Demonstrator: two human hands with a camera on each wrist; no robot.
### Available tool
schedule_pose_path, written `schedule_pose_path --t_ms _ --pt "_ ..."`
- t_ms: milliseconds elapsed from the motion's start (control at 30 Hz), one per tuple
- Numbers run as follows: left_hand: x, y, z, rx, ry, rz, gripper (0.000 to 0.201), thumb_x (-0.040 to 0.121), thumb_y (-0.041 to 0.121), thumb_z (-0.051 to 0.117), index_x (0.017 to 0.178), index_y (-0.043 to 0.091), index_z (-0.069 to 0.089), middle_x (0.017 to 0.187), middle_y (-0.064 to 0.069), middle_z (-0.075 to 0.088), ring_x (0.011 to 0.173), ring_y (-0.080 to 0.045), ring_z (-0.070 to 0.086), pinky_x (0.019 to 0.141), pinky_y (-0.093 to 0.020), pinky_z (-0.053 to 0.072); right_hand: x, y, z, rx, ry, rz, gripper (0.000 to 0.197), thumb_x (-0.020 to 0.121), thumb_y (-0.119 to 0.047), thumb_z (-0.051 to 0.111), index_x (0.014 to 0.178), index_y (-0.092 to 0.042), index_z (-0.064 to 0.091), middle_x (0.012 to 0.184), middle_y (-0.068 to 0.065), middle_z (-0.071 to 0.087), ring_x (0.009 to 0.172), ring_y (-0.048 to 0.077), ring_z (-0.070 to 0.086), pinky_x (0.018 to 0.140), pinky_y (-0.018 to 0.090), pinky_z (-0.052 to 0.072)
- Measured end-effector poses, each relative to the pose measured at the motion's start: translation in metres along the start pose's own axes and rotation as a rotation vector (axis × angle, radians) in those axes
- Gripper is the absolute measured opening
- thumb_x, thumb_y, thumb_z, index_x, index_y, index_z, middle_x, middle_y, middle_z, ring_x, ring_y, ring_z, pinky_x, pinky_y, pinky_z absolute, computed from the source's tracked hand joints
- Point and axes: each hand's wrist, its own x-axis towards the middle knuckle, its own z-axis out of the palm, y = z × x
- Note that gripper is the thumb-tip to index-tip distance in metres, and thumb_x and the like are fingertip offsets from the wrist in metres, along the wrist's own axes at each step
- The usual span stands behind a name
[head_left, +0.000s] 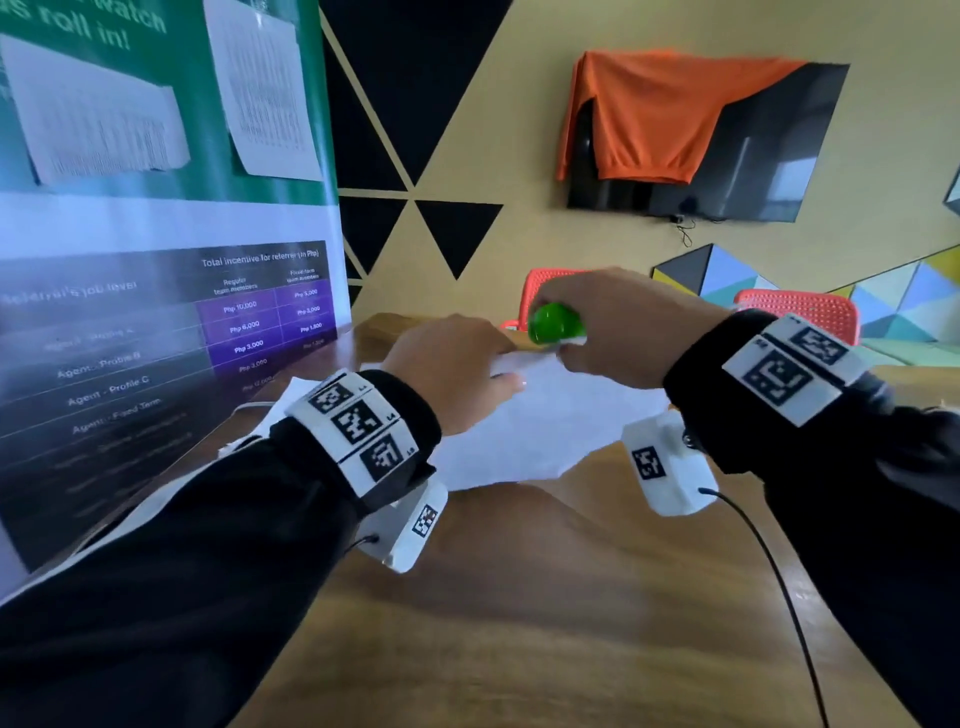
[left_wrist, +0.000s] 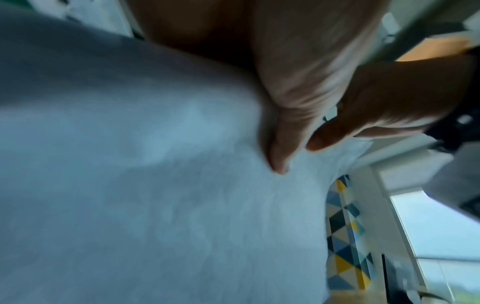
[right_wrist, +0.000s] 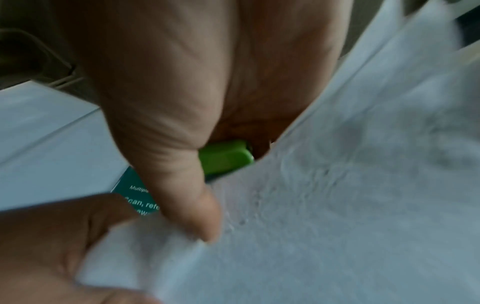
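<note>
A sheaf of white paper (head_left: 524, 426) is lifted off the wooden table (head_left: 519, 597). My left hand (head_left: 493, 371) pinches its far edge, and in the left wrist view the thumb (left_wrist: 280, 156) presses against the underside of the paper (left_wrist: 155, 185). My right hand (head_left: 569, 345) grips a green stapler (head_left: 556, 323) at the same far edge, right beside the left hand. In the right wrist view the stapler (right_wrist: 223, 158) sits against the paper's (right_wrist: 337, 205) edge, with the thumb (right_wrist: 192, 205) on the sheet. Whether the edge is inside the stapler's mouth is hidden.
A tall printed banner (head_left: 156, 312) stands close on the left. More white sheets (head_left: 291, 400) lie on the table under my left forearm. Orange chairs (head_left: 800, 312) stand beyond the table. A wall screen (head_left: 769, 156) has an orange cloth (head_left: 665, 109) draped over it.
</note>
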Motion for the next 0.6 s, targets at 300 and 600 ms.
schedule_pose_path --t_ms 300,600 --pt "-0.012 -0.042 0.046 -1.219 0.056 -0.793 0.065 0.057 0.044 0.081 0.106 0.003 0.071 0.110 -0.014 0.074 0.101 -0.031 0.070 0.103 -0.051 0.049 0.000 -0.004 0.010 0.809 0.452 0.094 0.046 0.089 -0.047 0.052 0.134 -0.039 0.052 0.111 -0.007 0.063 0.099 0.010 0.057 0.100 0.039 0.045" --pt "-0.071 -0.054 0.127 -1.137 -0.408 -1.060 0.044 0.068 0.025 0.085 0.102 0.002 0.070 0.108 -0.012 0.071 0.103 -0.029 0.067 0.098 -0.046 0.053 -0.004 0.012 0.114 0.890 -0.042 0.395 0.046 0.084 -0.048 0.073 0.113 -0.014 0.061 0.091 0.002 0.072 0.065 0.012 0.062 0.061 0.030 0.048"
